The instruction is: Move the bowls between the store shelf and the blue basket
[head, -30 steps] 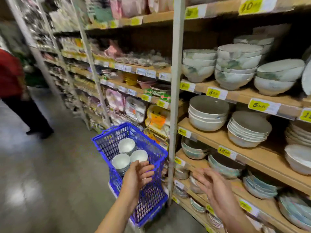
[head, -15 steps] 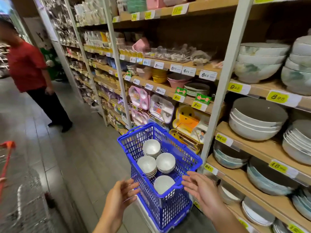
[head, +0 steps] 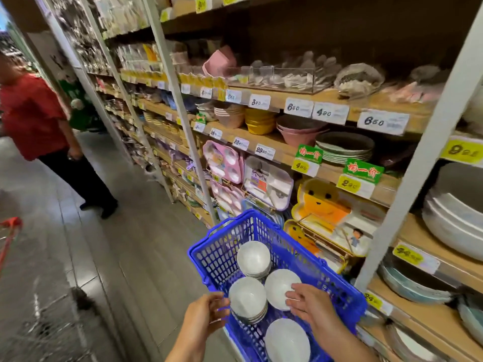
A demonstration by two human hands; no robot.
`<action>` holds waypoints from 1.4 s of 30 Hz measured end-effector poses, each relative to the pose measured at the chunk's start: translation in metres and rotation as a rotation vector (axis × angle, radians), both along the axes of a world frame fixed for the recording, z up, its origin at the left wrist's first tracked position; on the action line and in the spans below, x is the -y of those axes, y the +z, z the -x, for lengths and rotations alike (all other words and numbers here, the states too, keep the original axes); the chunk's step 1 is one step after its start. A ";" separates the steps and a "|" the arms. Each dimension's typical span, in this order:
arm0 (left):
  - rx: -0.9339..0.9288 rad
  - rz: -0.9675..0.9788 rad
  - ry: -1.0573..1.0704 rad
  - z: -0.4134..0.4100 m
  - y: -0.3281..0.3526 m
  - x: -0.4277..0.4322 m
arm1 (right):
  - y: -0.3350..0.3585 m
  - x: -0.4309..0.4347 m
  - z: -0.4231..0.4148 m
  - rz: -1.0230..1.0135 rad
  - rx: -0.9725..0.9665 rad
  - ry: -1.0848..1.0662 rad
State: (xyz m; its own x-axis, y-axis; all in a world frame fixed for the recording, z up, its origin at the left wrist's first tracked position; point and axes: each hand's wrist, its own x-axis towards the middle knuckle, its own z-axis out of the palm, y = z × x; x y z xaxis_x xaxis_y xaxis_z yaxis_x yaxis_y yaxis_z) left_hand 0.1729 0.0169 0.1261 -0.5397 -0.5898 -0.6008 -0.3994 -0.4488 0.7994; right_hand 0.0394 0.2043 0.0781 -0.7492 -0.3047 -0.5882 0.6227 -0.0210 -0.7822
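Observation:
A blue basket [head: 217, 259] stands on the floor beside the store shelf [head: 287, 150]. Inside it are several small white bowls: a far stack [head: 253, 257], a left stack [head: 247, 296], a middle bowl [head: 279, 286] and a near bowl [head: 286, 340]. My left hand [head: 206, 314] is at the basket's left rim, its fingertips by the left stack. Reaching into the basket, my right hand [head: 311, 307] has straight fingers touching the middle bowl's rim. Neither hand grips anything.
Large grey and white bowls [head: 454, 226] and plates fill the shelves at right. Children's divided trays [head: 266, 184] hang behind the basket. A person in a red shirt [head: 34, 116] stands in the aisle at left. A red cart handle [head: 10, 223] shows at the left edge.
The view swung left and down onto the basket. Both hands moved from above it down into it; the right hand now touches the middle bowl, the left has reached the rim.

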 end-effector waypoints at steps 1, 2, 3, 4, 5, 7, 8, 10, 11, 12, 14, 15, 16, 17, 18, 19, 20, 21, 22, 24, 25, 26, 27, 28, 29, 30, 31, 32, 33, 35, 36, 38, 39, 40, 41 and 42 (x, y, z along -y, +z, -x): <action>0.017 0.006 -0.032 0.010 -0.003 0.005 | -0.005 0.005 0.006 -0.016 0.013 0.000; 0.035 0.013 -0.070 0.020 -0.006 0.010 | -0.010 0.009 0.011 -0.031 0.030 0.001; 0.049 0.014 -0.105 0.031 -0.010 0.015 | -0.016 0.013 0.016 -0.045 0.052 -0.002; 0.064 0.013 -0.131 0.043 -0.015 0.021 | -0.022 0.017 0.021 -0.060 0.075 -0.010; 0.079 0.009 -0.152 0.056 -0.021 0.027 | -0.028 0.021 0.026 -0.079 0.098 -0.023; 0.114 0.010 -0.212 0.083 -0.036 0.039 | -0.040 0.027 0.034 -0.120 0.137 -0.053; 0.131 0.015 -0.260 0.097 -0.043 0.045 | -0.045 0.029 0.037 -0.139 0.153 -0.074; 0.159 0.032 -0.364 0.126 -0.058 0.056 | -0.055 0.036 0.043 -0.170 0.189 -0.117; 0.173 0.044 -0.409 0.141 -0.066 0.063 | -0.060 0.040 0.047 -0.185 0.208 -0.132; 0.188 0.070 -0.450 0.155 -0.074 0.070 | -0.065 0.045 0.050 -0.206 0.224 -0.139; 0.225 0.161 -0.531 0.183 -0.092 0.085 | -0.073 0.058 0.058 -0.272 0.255 -0.155; 0.245 0.222 -0.578 0.196 -0.101 0.093 | -0.076 0.065 0.062 -0.298 0.262 -0.175; 0.269 0.283 -0.635 0.209 -0.111 0.100 | -0.081 0.075 0.067 -0.315 0.266 -0.205; 0.301 0.337 -0.694 0.222 -0.121 0.107 | -0.085 0.085 0.072 -0.330 0.269 -0.227; 0.340 0.382 -0.748 0.233 -0.130 0.113 | -0.090 0.097 0.077 -0.341 0.274 -0.234; 0.374 0.429 -0.804 0.242 -0.137 0.119 | -0.095 0.109 0.083 -0.346 0.279 -0.230; 0.390 0.468 -0.858 0.250 -0.146 0.125 | -0.102 0.121 0.089 -0.350 0.276 -0.223; 0.395 0.491 -0.909 0.258 -0.155 0.130 | -0.108 0.132 0.094 -0.362 0.269 -0.214; 0.407 0.495 -0.951 0.264 -0.163 0.134 | -0.116 0.143 0.100 -0.381 0.245 -0.196; 0.445 0.491 -1.006 0.272 -0.178 0.141 | -0.132 0.163 0.110 -0.426 0.186 -0.103; 0.464 0.502 -1.022 0.274 -0.182 0.144 | -0.139 0.171 0.114 -0.454 0.171 -0.052; 0.482 0.523 -1.034 0.275 -0.187 0.146 | -0.145 0.177 0.117 -0.497 0.164 -0.007; 0.501 0.555 -1.046 0.276 -0.189 0.148 | -0.151 0.182 0.119 -0.546 0.163 0.028; 0.517 0.587 -1.057 0.277 -0.190 0.149 | -0.154 0.186 0.120 -0.582 0.156 0.046; 0.521 0.604 -1.068 0.277 -0.191 0.149 | -0.157 0.190 0.121 -0.606 0.161 0.043; 0.521 0.609 -1.078 0.278 -0.192 0.150 | -0.158 0.193 0.122 -0.618 0.169 0.036; 0.522 0.613 -1.084 0.278 -0.192 0.150 | -0.160 0.196 0.123 -0.623 0.182 0.016; 0.522 0.619 -1.087 0.278 -0.193 0.151 | -0.160 0.198 0.125 -0.626 0.193 -0.007; 0.519 0.625 -1.094 0.278 -0.193 0.151 | -0.160 0.200 0.127 -0.625 0.206 -0.036; 0.507 0.641 -1.111 0.277 -0.192 0.152 | -0.158 0.202 0.129 -0.628 0.233 -0.089; 0.501 0.646 -1.116 0.276 -0.190 0.153 | -0.157 0.203 0.130 -0.627 0.241 -0.106; 0.478 0.637 -1.110 0.274 -0.183 0.155 | -0.148 0.201 0.130 -0.617 0.242 -0.140; 0.455 0.620 -1.090 0.273 -0.177 0.156 | -0.140 0.200 0.129 -0.596 0.243 -0.158; 0.420 0.601 -1.057 0.272 -0.172 0.157 | -0.133 0.197 0.128 -0.568 0.243 -0.183; 0.376 0.584 -1.022 0.271 -0.164 0.159 | -0.124 0.195 0.126 -0.536 0.243 -0.211; 0.327 0.573 -0.998 0.270 -0.156 0.159 | -0.114 0.193 0.123 -0.501 0.241 -0.236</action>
State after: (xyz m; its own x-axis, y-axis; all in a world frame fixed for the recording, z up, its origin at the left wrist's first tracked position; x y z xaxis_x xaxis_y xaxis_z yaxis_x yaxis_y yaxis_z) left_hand -0.0967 -0.1422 -0.0302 -0.7820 -0.2246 -0.5814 -0.5910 0.5634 0.5772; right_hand -0.0838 0.0116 -0.0360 -0.5904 0.2117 -0.7789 0.8071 0.1548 -0.5697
